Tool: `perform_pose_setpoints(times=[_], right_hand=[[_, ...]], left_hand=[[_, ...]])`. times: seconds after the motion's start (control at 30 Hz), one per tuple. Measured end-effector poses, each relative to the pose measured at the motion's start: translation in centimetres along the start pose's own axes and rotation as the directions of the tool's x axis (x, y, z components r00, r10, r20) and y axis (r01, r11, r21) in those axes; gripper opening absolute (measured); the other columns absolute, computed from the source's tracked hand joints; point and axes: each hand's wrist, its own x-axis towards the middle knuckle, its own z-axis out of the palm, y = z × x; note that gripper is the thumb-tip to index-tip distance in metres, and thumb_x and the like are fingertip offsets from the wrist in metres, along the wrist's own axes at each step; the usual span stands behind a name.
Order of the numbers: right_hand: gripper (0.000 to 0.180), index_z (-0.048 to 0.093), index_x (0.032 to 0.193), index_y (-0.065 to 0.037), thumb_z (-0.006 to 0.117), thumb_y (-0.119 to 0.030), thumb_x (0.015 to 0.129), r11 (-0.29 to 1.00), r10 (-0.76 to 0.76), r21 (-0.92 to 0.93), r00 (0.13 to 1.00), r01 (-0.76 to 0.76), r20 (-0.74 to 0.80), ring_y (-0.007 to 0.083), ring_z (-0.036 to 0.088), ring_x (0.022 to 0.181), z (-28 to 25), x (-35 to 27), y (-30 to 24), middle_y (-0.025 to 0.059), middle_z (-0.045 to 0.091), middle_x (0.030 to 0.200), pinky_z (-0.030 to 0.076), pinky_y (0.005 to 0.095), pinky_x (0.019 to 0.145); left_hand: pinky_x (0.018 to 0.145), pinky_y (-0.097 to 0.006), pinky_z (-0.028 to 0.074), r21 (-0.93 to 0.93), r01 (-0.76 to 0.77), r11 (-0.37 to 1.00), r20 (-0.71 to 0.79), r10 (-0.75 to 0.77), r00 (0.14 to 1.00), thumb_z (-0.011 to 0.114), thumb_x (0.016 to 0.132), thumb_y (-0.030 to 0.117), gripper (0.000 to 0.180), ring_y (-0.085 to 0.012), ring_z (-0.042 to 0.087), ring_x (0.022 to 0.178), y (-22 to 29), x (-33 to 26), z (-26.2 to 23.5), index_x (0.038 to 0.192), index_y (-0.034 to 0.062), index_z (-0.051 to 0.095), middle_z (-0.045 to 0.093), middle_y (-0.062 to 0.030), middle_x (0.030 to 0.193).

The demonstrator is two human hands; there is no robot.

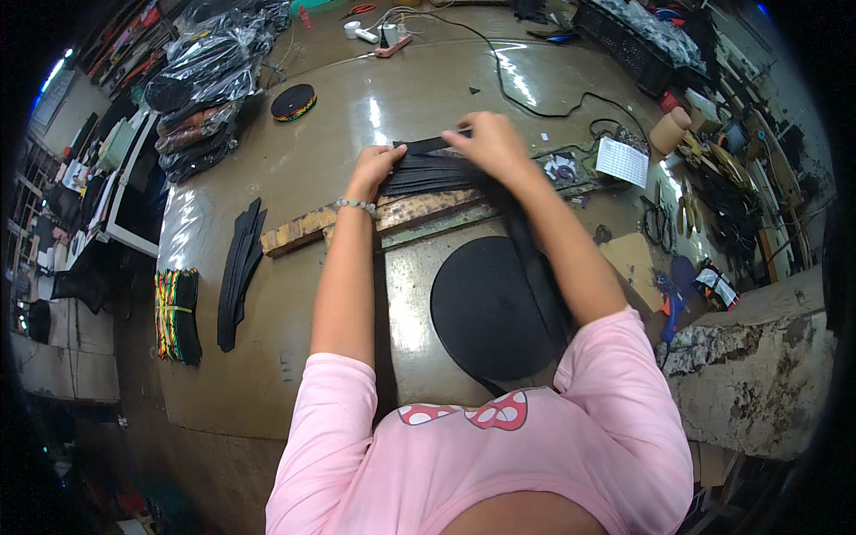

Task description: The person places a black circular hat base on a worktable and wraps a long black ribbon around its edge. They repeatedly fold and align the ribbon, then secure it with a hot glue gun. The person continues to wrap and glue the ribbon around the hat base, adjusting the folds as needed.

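Several layers of flat black strap (432,174) lie stacked side by side along a worn wooden bar (308,230). My left hand (379,169) is closed at the left end of the stack, its thumb and fingers pinching the topmost strap. Farther right, my right hand (495,150) is closed on the same strap, with its thumb over the far edge. Below my right wrist a length of strap drops toward a large round roll of black strap (490,308), which lies flat near my body. My right forearm covers part of that hanging length.
Left of my arms lie loose black strips (239,272) and a banded bundle of striped strap (176,316). A small roll (294,102) and plastic-wrapped goods (209,62) sit farther back. Right are a white paper sheet (622,162), scissors (658,223), a thread cone (670,131) and a blue-handled tool (670,308).
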Motion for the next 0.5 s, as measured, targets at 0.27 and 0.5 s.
perform_pose_setpoints(times=[0.27, 0.5], right_hand=[[0.033, 0.065, 0.076, -0.004, 0.068, -0.037, 0.076, 0.848, 0.304, 0.376, 0.924, -0.373, 0.232, 0.0112, 0.052, 0.063, -4.8, -6.0, 11.5, 0.0023, 0.059, 0.066, 0.041, 0.0275, 0.060], [0.031, 0.060, 0.074, -0.006, 0.066, -0.036, 0.078, 0.730, 0.351, 0.488, 0.875, -0.479, 0.334, 0.0084, 0.042, 0.053, -1.0, -8.2, 15.3, -0.0016, 0.049, 0.061, 0.033, 0.0255, 0.049]], left_hand=[[0.060, -0.023, 0.037, 0.007, 0.025, 1.000, -0.022, -0.024, 0.999, 0.065, 0.080, 0.028, 0.025, -0.0091, 0.043, 0.064, 0.8, -0.9, 0.3, 0.079, 0.0029, 0.064, 0.055, 0.0010, 0.070], [0.060, -0.027, 0.041, 0.018, -0.033, 0.999, -0.024, 0.033, 0.999, 0.063, 0.081, 0.024, 0.030, -0.0123, 0.051, 0.063, 1.1, -1.3, 0.2, 0.082, -0.0058, 0.065, 0.060, -0.0055, 0.071]])
